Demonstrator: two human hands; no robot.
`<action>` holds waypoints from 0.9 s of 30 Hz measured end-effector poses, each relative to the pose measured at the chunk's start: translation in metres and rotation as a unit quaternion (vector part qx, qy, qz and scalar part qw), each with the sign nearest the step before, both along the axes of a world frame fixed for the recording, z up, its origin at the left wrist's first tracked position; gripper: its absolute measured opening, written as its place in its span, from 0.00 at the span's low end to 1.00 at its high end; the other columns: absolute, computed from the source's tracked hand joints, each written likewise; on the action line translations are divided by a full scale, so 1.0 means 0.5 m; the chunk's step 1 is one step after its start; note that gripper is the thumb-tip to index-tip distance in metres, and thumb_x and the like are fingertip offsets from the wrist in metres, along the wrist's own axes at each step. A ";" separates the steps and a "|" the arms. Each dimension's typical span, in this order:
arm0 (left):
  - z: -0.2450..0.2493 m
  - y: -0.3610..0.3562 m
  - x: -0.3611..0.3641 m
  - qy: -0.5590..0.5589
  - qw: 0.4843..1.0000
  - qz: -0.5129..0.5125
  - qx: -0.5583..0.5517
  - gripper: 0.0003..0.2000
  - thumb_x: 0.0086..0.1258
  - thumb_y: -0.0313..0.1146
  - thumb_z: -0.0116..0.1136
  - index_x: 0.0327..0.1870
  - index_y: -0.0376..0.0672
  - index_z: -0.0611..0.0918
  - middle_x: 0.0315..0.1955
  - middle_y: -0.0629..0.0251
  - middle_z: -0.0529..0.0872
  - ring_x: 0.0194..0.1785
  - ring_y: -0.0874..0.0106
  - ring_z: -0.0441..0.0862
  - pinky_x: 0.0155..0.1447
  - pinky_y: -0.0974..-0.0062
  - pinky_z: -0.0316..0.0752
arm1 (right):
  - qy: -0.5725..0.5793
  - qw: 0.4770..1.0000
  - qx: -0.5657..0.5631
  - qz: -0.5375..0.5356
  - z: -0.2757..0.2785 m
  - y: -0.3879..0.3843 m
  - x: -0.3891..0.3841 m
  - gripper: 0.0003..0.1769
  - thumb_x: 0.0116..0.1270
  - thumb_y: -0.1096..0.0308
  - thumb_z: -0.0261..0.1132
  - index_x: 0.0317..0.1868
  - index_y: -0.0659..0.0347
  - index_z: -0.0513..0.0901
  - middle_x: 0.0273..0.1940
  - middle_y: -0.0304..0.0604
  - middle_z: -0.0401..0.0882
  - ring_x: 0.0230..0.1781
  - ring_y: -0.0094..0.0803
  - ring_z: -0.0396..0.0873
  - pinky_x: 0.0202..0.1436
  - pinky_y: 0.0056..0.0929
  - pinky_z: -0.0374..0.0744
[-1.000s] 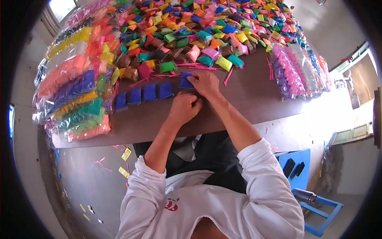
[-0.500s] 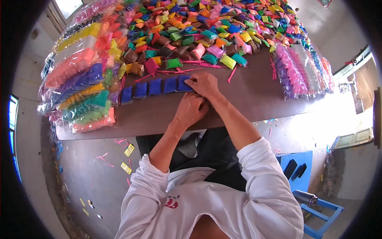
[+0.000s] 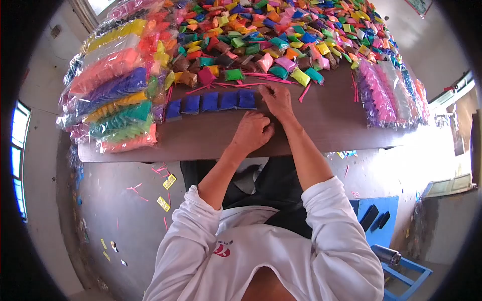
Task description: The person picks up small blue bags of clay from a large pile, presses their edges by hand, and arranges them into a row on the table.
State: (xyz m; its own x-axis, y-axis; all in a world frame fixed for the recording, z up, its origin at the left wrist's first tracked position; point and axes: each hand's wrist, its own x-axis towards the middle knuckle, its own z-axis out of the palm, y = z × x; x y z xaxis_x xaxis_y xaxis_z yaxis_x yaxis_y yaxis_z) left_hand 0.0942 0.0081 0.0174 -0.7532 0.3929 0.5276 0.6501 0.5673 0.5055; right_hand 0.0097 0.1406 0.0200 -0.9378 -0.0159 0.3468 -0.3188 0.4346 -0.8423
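A row of several blue packets [image 3: 211, 102] lies side by side on the brown table [image 3: 321, 123], their clear film edges close together. At the right end of this row is my right hand [image 3: 277, 103], its thumb and fingertips bent together just beside the last packet. Whether they pinch the film there cannot be seen. My left hand [image 3: 251, 133] is just below and to the left, fingers curled in, close to the front of the row. The inside of that hand is hidden.
Many small colourful packets [image 3: 286, 64] are heaped across the back. Bagged packet strips [image 3: 113, 95] are stacked at left, with more bags [image 3: 384, 98] at right. Pink twist ties [image 3: 268, 78] lie behind the row. A blue stool [image 3: 386, 205] stands right, below the table.
My right hand has shifted right, from over the last blue packet to just beside it. My left hand stays curled, slightly lower against the row. The whole view has shifted slightly.
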 end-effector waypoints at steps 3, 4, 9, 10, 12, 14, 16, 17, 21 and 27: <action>-0.001 -0.002 0.006 0.016 1.000 0.003 0.003 0.10 0.60 0.31 0.62 0.22 0.37 0.76 0.26 0.54 0.78 0.38 0.53 0.78 0.48 0.56 0.70 | 0.029 0.999 -0.008 0.011 -0.007 0.003 -0.002 0.13 0.67 0.59 0.65 0.39 0.62 0.85 0.28 0.50 0.83 0.28 0.44 0.82 0.33 0.37 0.76; -0.002 -0.002 0.006 0.022 1.000 0.003 0.001 0.10 0.60 0.31 0.63 0.22 0.37 0.76 0.27 0.54 0.78 0.38 0.53 0.78 0.48 0.56 0.70 | 0.034 0.999 0.005 -0.001 -0.010 0.000 -0.004 0.13 0.67 0.60 0.65 0.38 0.62 0.84 0.28 0.51 0.82 0.28 0.45 0.81 0.33 0.37 0.76; -0.009 -0.005 0.007 0.044 0.999 0.016 -0.011 0.10 0.60 0.32 0.62 0.22 0.38 0.78 0.28 0.53 0.78 0.40 0.52 0.78 0.48 0.55 0.70 | 0.085 0.994 0.061 -0.010 -0.006 -0.008 -0.002 0.14 0.71 0.60 0.62 0.36 0.64 0.83 0.23 0.48 0.79 0.24 0.34 0.81 0.30 0.34 0.75; -0.008 0.000 0.005 0.054 0.998 0.014 -0.008 0.09 0.60 0.32 0.62 0.23 0.38 0.78 0.28 0.53 0.78 0.40 0.52 0.78 0.49 0.55 0.70 | 0.084 0.994 0.062 -0.020 -0.013 -0.010 -0.003 0.14 0.70 0.60 0.62 0.36 0.64 0.83 0.25 0.51 0.79 0.27 0.41 0.81 0.31 0.37 0.75; -0.005 0.001 0.006 0.026 0.999 0.016 -0.023 0.09 0.59 0.31 0.63 0.23 0.38 0.78 0.28 0.53 0.79 0.41 0.51 0.78 0.49 0.54 0.70 | 0.087 0.992 0.070 -0.055 -0.025 -0.014 -0.009 0.12 0.68 0.61 0.62 0.36 0.62 0.82 0.29 0.57 0.79 0.32 0.55 0.81 0.33 0.44 0.75; 0.000 0.001 0.009 0.017 0.999 0.009 -0.027 0.09 0.59 0.31 0.63 0.22 0.37 0.78 0.29 0.53 0.79 0.42 0.51 0.78 0.50 0.54 0.71 | 0.085 0.993 0.053 -0.055 -0.015 -0.013 -0.005 0.12 0.68 0.61 0.61 0.34 0.62 0.80 0.30 0.56 0.80 0.34 0.57 0.81 0.34 0.46 0.75; 0.006 0.002 0.009 0.027 0.999 0.004 -0.022 0.09 0.59 0.30 0.63 0.22 0.37 0.78 0.29 0.53 0.79 0.42 0.51 0.78 0.50 0.55 0.71 | 0.051 0.998 0.020 -0.035 -0.012 -0.010 -0.011 0.13 0.69 0.61 0.61 0.33 0.63 0.79 0.28 0.55 0.80 0.32 0.55 0.81 0.34 0.44 0.76; 0.006 0.003 0.010 0.023 0.999 0.004 -0.022 0.09 0.58 0.29 0.63 0.22 0.37 0.78 0.29 0.53 0.79 0.41 0.51 0.78 0.50 0.55 0.71 | 0.034 0.999 0.001 -0.021 -0.012 -0.004 -0.013 0.13 0.69 0.61 0.61 0.32 0.63 0.78 0.27 0.54 0.80 0.30 0.55 0.81 0.34 0.43 0.76; 0.015 0.004 0.010 -0.010 1.000 -0.008 -0.019 0.08 0.58 0.26 0.63 0.21 0.36 0.77 0.27 0.55 0.79 0.39 0.53 0.78 0.49 0.56 0.70 | -0.061 0.992 -0.111 0.009 0.024 0.060 -0.047 0.14 0.69 0.64 0.61 0.30 0.66 0.76 0.22 0.46 0.77 0.26 0.33 0.79 0.33 0.37 0.75; 0.038 0.011 0.009 -0.038 0.999 -0.001 -0.021 0.08 0.55 0.25 0.64 0.20 0.38 0.76 0.25 0.59 0.79 0.36 0.56 0.78 0.47 0.59 0.71 | 0.064 0.976 0.017 -0.208 0.079 0.301 -0.223 0.08 0.64 0.68 0.63 0.33 0.64 0.82 0.29 0.49 0.81 0.31 0.38 0.82 0.36 0.36 0.77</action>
State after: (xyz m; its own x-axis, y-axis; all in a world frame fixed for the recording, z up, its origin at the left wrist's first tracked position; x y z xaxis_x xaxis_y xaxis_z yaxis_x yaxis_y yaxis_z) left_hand 0.0987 0.0133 0.0363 -0.7896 0.4147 0.4522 0.6118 0.5879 0.5292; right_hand -0.1016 0.2910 0.0597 -0.8142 0.3440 0.4677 -0.2106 0.5756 -0.7901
